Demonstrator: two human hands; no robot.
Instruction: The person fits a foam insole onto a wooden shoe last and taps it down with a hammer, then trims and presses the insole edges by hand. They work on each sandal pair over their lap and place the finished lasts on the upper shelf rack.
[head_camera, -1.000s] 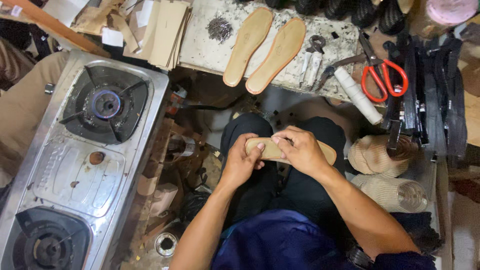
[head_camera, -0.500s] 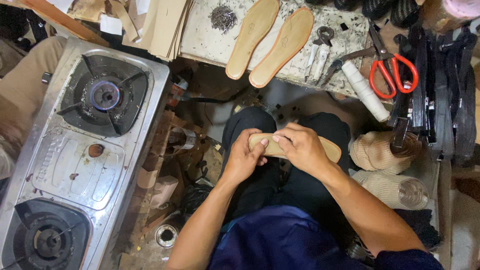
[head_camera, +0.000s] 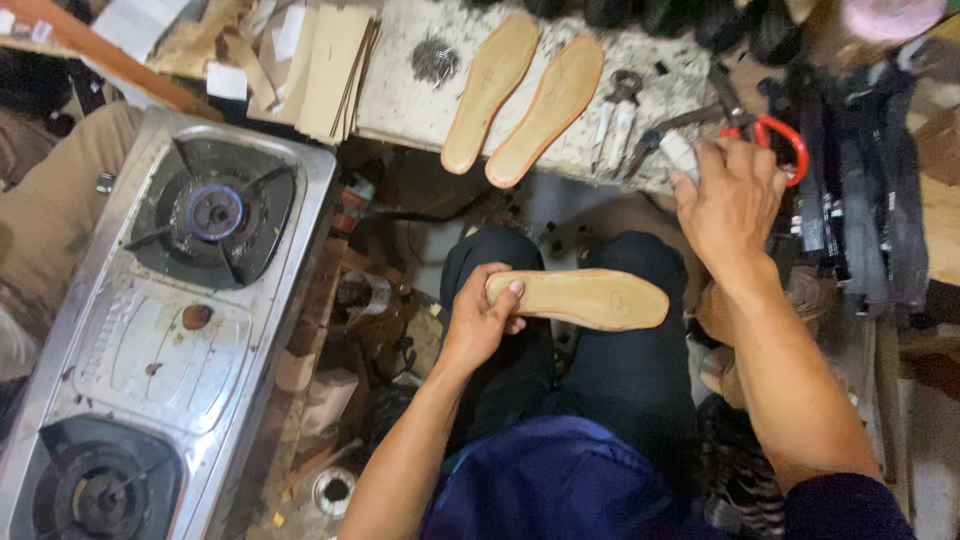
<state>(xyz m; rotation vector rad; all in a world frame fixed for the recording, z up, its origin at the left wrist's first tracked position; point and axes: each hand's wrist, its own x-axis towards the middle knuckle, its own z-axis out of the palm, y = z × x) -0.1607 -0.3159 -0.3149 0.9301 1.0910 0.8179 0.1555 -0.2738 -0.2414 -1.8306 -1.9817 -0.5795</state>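
Observation:
My left hand (head_camera: 483, 320) grips one end of a tan shoe insole (head_camera: 590, 298) and holds it flat above my lap, over dark trousers. My right hand (head_camera: 730, 205) is stretched out to the stone bench (head_camera: 400, 95) at the upper right. Its fingers are curled over a white tube (head_camera: 683, 155), right beside red-handled scissors (head_camera: 788, 135). Most of the tube is hidden under the hand. Two more tan insoles (head_camera: 520, 100) lie side by side on the bench.
A steel two-burner gas stove (head_camera: 150, 340) fills the left side. Pliers (head_camera: 618, 115) lie on the bench next to the insoles. A stack of cardboard pieces (head_camera: 325, 70) sits at the top. Black straps (head_camera: 860, 200) hang at the right, and scraps litter the floor.
My right hand has left the insole and moved up and right to the bench, onto the white tube. The left hand alone now holds the insole.

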